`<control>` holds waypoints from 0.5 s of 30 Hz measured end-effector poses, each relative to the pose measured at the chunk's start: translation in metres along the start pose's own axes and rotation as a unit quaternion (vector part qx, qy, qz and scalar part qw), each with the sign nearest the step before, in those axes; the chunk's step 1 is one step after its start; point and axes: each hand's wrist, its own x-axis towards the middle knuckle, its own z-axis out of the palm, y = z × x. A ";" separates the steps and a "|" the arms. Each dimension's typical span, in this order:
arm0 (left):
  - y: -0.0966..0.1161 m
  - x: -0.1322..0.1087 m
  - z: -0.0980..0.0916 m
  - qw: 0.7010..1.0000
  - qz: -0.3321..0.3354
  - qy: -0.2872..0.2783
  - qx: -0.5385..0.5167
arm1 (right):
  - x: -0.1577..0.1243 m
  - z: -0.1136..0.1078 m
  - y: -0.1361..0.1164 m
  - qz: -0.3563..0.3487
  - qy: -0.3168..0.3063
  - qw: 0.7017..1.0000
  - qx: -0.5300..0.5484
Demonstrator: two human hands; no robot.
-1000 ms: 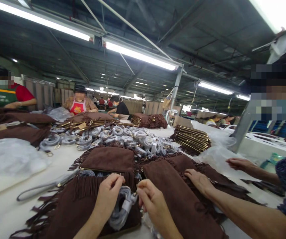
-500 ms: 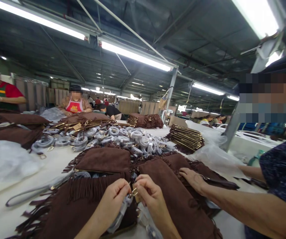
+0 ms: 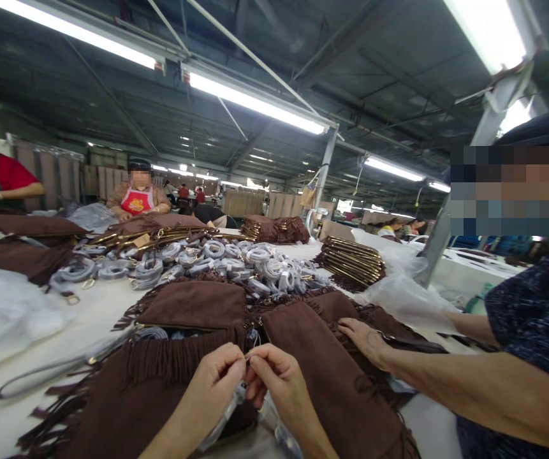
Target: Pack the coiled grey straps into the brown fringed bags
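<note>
Low in the middle, my left hand and my right hand meet with pinched fingertips. My left hand holds the end of a plastic-wrapped grey strap, which hangs below it. A thin white string loops up by the fingertips of my right hand. What lies exactly between the fingertips is mostly hidden. Beneath my hands and to the left lies a brown fringed bag with more wrapped straps in its opening. Another brown bag lies beside my right hand.
Coiled wrapped straps are heaped farther back. Gold-edged brown bags are stacked behind, to the right. A co-worker's hand rests on the brown bags at my right. Clear plastic lies at the left; other people work across the table.
My fingertips have closed together, covering the gold clasp and brown tag that showed between them before. The view has shifted slightly. The co-worker's hand stays on the bags.
</note>
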 end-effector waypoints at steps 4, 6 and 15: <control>0.000 0.000 0.000 1.000 0.003 -0.002 0.009 | -0.001 0.000 -0.001 0.000 -0.002 1.000 -0.010; -0.002 0.000 0.000 1.000 0.006 -0.001 0.011 | -0.001 0.000 -0.002 -0.003 0.000 1.000 -0.026; -0.007 0.001 0.001 1.000 0.002 0.009 -0.010 | -0.002 0.002 -0.005 0.003 0.002 0.999 -0.039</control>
